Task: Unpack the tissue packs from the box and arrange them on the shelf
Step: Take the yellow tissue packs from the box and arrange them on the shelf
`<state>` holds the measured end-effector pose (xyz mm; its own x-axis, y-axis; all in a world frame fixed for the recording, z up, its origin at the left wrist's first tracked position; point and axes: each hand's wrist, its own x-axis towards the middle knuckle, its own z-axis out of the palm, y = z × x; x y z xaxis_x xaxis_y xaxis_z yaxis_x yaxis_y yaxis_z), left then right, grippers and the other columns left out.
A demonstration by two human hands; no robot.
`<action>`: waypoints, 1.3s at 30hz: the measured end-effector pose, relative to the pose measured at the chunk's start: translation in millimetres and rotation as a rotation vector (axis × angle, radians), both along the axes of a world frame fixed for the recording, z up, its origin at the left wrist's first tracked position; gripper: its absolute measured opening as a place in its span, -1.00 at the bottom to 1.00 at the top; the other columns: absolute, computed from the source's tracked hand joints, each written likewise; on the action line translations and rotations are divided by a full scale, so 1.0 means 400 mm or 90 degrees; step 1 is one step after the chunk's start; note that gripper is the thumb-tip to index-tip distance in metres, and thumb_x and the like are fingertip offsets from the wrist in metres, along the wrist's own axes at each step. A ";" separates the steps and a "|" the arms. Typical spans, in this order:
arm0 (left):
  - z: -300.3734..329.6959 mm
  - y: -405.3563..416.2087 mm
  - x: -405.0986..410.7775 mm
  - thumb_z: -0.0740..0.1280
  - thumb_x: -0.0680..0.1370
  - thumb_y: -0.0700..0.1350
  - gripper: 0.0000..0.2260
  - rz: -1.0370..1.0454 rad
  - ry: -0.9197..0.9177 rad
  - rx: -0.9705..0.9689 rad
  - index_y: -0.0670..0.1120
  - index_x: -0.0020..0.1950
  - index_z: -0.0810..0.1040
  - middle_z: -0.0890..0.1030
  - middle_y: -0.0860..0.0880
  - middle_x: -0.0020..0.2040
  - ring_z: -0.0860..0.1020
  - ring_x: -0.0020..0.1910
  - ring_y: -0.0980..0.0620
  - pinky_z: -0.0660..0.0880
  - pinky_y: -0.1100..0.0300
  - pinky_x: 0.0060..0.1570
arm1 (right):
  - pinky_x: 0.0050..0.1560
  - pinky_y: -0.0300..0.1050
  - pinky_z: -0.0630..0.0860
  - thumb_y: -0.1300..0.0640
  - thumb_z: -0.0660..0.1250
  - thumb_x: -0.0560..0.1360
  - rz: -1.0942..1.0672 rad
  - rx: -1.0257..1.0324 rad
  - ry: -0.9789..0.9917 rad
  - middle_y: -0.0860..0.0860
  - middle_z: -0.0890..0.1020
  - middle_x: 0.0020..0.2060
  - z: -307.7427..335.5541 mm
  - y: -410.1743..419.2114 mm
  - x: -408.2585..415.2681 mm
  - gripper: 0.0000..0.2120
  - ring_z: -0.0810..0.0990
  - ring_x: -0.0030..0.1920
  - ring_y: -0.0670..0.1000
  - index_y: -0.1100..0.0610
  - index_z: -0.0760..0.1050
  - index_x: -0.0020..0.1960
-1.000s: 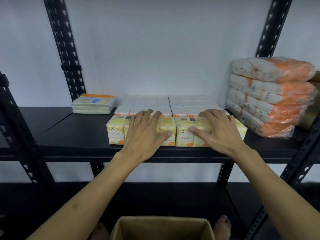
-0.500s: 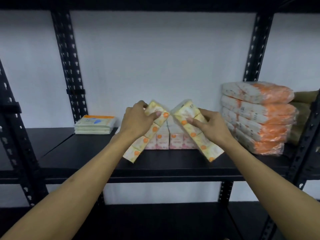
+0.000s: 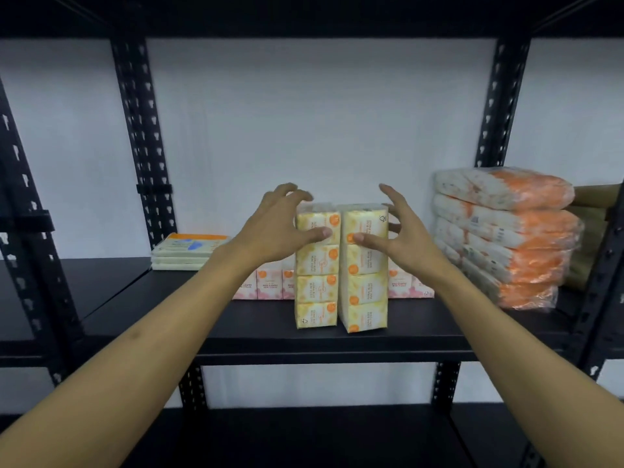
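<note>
Tissue packs (image 3: 339, 268): glossy yellow bricks upright | left hand (image 3: 277, 228), right hand (image 3: 401, 231) splayed, thumbs touching

Two upright tissue packs (image 3: 341, 265) stood side by side, touching, at the shelf (image 3: 236, 319) front; a low row (image 3: 266, 284) behind; stacked bags (image 3: 503, 238) right; flat packs (image 3: 187, 251) left.

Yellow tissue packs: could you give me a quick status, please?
Left hand, right hand steadying two upright yellow plastic-wrapped tissue packs on black metal shelf. Nothing blocking.

You have bare shelf (image 3: 169, 298) left of the yellow tissue packs (image 3: 341, 268); the orange bundle stack (image 3: 506, 238) blocks the right.
</note>
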<state>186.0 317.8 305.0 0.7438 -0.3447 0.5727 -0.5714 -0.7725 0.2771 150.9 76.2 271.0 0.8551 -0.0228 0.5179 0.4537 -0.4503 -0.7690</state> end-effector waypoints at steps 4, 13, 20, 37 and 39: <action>-0.006 -0.030 0.004 0.43 0.38 0.41 -0.10 0.023 -0.086 0.215 0.09 0.61 0.19 0.26 0.04 0.60 0.15 0.60 -0.06 0.07 -0.06 0.55 | 0.49 0.00 0.35 0.08 0.56 0.43 0.041 -0.053 0.003 -0.10 0.36 0.50 0.028 0.006 0.012 -0.42 0.32 0.51 -0.09 -0.15 0.49 0.41; -0.066 0.036 -0.024 0.51 0.40 0.28 -0.27 0.106 -0.103 -0.001 0.08 0.49 0.38 0.56 0.05 0.35 0.49 0.29 -0.08 0.41 0.01 0.21 | 0.34 -0.06 0.50 0.02 0.57 0.41 -0.122 0.064 -0.091 0.00 0.54 0.37 -0.035 -0.026 0.003 -0.52 0.53 0.31 -0.05 -0.03 0.59 0.32; -0.138 0.143 -0.052 0.45 0.42 0.34 -0.26 0.182 -0.026 -0.146 0.03 0.46 0.31 0.58 -0.01 0.18 0.53 0.19 -0.10 0.50 -0.05 0.10 | 0.24 0.04 0.59 0.04 0.54 0.46 -0.217 0.300 -0.087 -0.27 0.62 0.06 -0.139 -0.087 -0.041 -0.54 0.61 0.16 -0.12 -0.03 0.56 0.34; -0.291 0.190 -0.038 0.43 0.39 0.41 -0.14 0.185 0.070 -0.067 0.08 0.56 0.22 0.35 0.00 0.54 0.34 0.48 -0.08 0.34 -0.14 0.44 | 0.49 0.23 0.05 -0.17 0.25 0.42 -0.421 -0.071 0.037 0.09 0.38 0.46 -0.297 -0.155 -0.099 -0.30 0.27 0.49 0.15 0.01 0.26 0.51; -0.288 0.161 -0.028 0.30 0.36 0.55 -0.13 0.175 -0.003 0.033 0.17 0.56 0.21 0.27 -0.02 0.59 0.26 0.55 -0.10 0.24 -0.16 0.49 | 0.52 0.28 -0.02 -0.31 0.18 0.42 -0.401 -0.246 -0.015 0.05 0.24 0.56 -0.291 -0.127 -0.081 -0.26 0.14 0.57 0.07 -0.07 0.23 0.53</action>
